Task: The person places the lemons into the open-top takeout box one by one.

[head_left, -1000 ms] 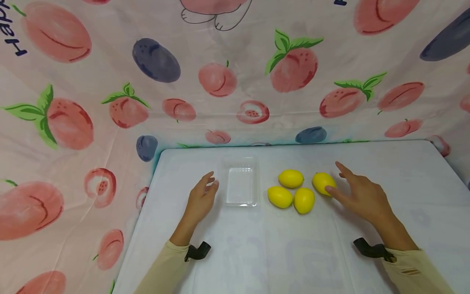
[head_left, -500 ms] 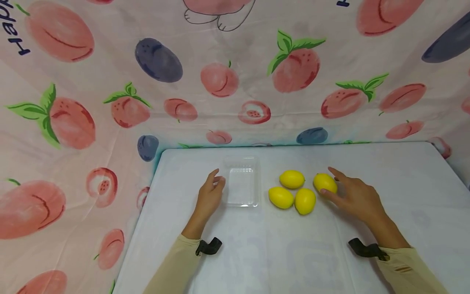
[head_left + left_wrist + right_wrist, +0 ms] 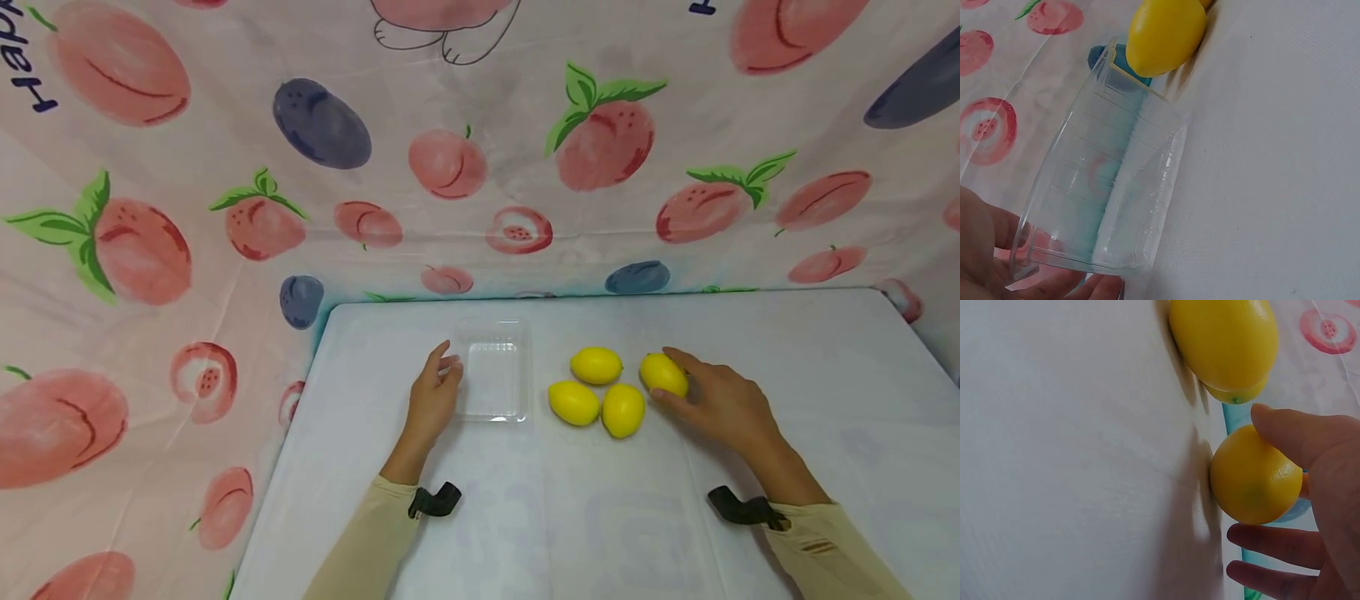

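My right hand [image 3: 723, 408]: thumb and forefinger curled round one lemon [image 3: 662, 373], firmness unclear. Loose pinch could roll it toward three others [image 3: 588, 400], 9 o'clock.

Lemons [image 3: 596, 366] yellow; tabletop [image 3: 585, 508] white; sleeves [image 3: 367, 546] beige; backdrop [image 3: 480, 96] pale pink, red-and-blue fruit print [image 3: 447, 164].

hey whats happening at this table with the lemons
A person's right hand curves around the rightmost lemon, which sits on the table. The left hand is at the left edge of a clear plastic box. Three other lemons lie grouped between the box and that lemon.
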`<control>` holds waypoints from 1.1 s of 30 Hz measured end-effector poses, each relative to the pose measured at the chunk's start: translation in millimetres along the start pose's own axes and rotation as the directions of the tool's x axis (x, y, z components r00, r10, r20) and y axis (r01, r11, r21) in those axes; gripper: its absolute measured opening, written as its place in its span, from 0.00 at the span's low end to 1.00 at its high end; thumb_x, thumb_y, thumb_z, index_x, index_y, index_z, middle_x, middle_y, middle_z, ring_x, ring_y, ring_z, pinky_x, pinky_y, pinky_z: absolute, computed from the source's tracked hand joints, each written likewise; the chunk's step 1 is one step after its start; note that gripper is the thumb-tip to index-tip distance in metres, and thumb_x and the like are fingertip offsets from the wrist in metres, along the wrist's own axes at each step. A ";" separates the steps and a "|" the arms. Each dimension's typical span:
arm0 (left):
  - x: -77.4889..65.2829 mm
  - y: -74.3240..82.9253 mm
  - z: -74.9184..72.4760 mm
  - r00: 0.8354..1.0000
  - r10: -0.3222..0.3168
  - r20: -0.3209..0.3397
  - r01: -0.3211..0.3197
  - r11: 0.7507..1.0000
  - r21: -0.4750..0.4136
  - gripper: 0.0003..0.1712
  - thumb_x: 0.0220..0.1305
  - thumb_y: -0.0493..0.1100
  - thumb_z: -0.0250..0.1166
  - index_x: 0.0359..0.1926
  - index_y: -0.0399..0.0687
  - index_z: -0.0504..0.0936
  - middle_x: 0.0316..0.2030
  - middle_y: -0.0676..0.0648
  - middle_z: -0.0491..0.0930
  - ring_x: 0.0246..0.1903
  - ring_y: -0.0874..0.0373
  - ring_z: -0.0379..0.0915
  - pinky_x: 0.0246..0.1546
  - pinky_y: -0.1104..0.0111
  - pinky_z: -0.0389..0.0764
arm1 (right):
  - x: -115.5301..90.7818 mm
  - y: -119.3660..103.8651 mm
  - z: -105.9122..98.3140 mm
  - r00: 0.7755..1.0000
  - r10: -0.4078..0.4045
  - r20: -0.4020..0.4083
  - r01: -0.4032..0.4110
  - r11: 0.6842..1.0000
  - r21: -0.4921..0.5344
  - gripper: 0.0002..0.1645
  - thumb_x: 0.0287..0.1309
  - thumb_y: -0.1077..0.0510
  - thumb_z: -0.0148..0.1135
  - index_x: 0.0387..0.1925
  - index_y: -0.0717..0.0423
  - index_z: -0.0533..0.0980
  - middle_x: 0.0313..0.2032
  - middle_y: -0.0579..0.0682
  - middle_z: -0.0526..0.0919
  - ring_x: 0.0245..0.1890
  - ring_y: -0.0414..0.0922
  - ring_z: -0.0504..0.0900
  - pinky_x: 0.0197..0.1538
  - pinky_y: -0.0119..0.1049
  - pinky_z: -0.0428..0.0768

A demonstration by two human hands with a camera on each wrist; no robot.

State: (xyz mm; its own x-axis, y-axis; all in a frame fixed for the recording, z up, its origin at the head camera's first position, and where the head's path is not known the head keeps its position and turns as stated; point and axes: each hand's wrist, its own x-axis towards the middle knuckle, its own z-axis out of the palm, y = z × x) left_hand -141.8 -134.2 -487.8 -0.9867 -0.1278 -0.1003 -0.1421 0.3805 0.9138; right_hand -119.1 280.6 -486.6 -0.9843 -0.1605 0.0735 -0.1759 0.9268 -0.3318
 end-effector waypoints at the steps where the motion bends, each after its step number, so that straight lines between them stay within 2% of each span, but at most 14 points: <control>1: 0.2 -0.1 0.1 1.000 0.003 -0.001 -0.003 1.000 0.003 0.30 0.76 0.48 0.55 0.76 0.51 0.65 0.64 0.41 0.78 0.60 0.45 0.78 0.59 0.51 0.80 | 0.5 0.2 0.1 1.000 -0.001 0.001 0.001 1.000 0.004 0.49 0.60 0.28 0.64 0.71 0.53 0.69 0.54 0.67 0.84 0.47 0.65 0.83 0.41 0.64 0.80; 15: -0.6 -2.3 1.4 1.000 0.028 -0.004 -0.028 1.000 0.014 0.31 0.76 0.43 0.54 0.77 0.54 0.64 0.63 0.42 0.79 0.59 0.46 0.78 0.58 0.51 0.78 | 3.8 -1.6 1.1 1.000 -0.023 -0.018 0.024 0.999 0.045 0.44 0.61 0.35 0.67 0.70 0.55 0.70 0.53 0.66 0.85 0.45 0.63 0.84 0.42 0.63 0.80; 24: -0.9 -3.9 2.7 1.000 0.018 -0.006 -0.018 1.000 0.009 0.31 0.76 0.43 0.53 0.77 0.58 0.64 0.62 0.44 0.79 0.59 0.47 0.78 0.58 0.52 0.78 | 3.5 -1.6 1.2 1.000 -0.021 -0.018 0.022 0.998 0.055 0.44 0.62 0.36 0.67 0.70 0.56 0.70 0.52 0.67 0.85 0.45 0.63 0.84 0.42 0.63 0.80; 33: -1.5 -5.4 5.2 0.999 0.036 -0.006 -0.036 0.999 0.025 0.30 0.77 0.43 0.52 0.77 0.57 0.64 0.63 0.44 0.79 0.57 0.49 0.77 0.56 0.54 0.78 | 2.8 -1.8 1.3 0.999 -0.025 -0.026 0.027 0.997 0.071 0.42 0.62 0.36 0.67 0.69 0.56 0.71 0.52 0.66 0.85 0.44 0.61 0.84 0.41 0.61 0.80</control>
State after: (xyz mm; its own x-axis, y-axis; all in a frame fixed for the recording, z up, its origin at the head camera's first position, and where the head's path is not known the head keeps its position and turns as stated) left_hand -140.0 -131.2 -494.7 -0.9907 -0.1197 -0.0648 -0.1086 0.4079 0.9066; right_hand -121.5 278.0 -487.0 -0.9788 -0.1752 0.1062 -0.2033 0.8955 -0.3959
